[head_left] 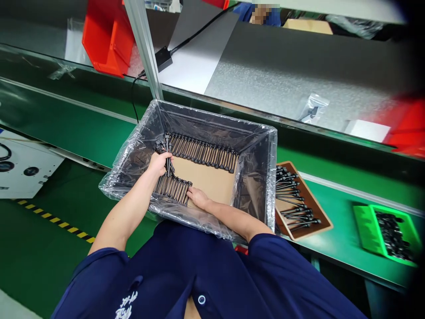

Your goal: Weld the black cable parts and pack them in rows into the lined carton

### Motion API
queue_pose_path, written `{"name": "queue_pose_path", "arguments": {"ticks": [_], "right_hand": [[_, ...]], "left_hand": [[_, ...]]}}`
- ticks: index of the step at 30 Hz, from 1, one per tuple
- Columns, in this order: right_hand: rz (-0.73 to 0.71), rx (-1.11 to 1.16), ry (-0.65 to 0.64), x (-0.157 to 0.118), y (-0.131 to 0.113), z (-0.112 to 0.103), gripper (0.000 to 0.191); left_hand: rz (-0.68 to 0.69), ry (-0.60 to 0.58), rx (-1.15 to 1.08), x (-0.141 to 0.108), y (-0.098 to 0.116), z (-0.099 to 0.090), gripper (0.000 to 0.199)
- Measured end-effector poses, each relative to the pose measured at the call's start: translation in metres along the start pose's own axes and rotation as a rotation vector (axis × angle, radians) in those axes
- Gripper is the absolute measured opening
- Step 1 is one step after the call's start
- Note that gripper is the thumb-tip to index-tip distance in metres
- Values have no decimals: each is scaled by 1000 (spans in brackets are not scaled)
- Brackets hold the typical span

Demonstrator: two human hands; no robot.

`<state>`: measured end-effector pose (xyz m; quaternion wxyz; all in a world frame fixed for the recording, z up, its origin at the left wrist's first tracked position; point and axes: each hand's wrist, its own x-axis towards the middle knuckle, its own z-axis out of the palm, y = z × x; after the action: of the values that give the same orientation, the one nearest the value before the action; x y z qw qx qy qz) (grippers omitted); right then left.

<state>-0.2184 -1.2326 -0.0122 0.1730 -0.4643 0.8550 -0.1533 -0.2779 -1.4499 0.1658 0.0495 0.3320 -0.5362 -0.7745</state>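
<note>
A dark crate (pixel 254 177) lined with clear plastic stands in front of me, with a cardboard sheet (pixel 212 179) on its bottom. Along its far side runs a row of black rod-shaped parts (pixel 202 150) with thicker ends. A second, shorter row of black rods (pixel 172 188) lies along the near side. My left hand (pixel 160 163) is closed around a few black rods (pixel 168 153) near the crate's left end. At the right end of the near row, my right hand (pixel 197 196) touches the last rod with its fingertips; whether it grips that rod is hard to see.
Right of the crate, a brown tray (pixel 314 208) holds more black rods, and a green bin (pixel 395 232) holds small dark parts. A metal post (pixel 144 48) rises behind the crate. A red bin (pixel 108 40) and a small plastic bag (pixel 314 107) sit on the shelf.
</note>
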Motion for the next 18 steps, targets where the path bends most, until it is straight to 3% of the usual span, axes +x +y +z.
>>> {"name": "queue_pose_path", "arguments": {"ticks": [3,6,9,11,14,18], "right_hand": [[213,373,201,16,-2,-37,18],[474,1009,419,38,-9,-84,19],[500,1504,419,53,-23,-121,22],[474,1631,410,56,-33,-133,23],[548,1732,465,55,-40,-138,24],[640,1810,626,55,-18,-145,19]], "left_hand": [[-29,-70,51,-4,-6,3,30],[-46,-138,102,-10,-13,6,36],[-56,-230,160,-17,-22,9,37],[-59,-284,199,-21,-27,9,36],[-59,-325,239,-24,-32,10,35],[-59,-303,257,-23,-31,10,34]]}}
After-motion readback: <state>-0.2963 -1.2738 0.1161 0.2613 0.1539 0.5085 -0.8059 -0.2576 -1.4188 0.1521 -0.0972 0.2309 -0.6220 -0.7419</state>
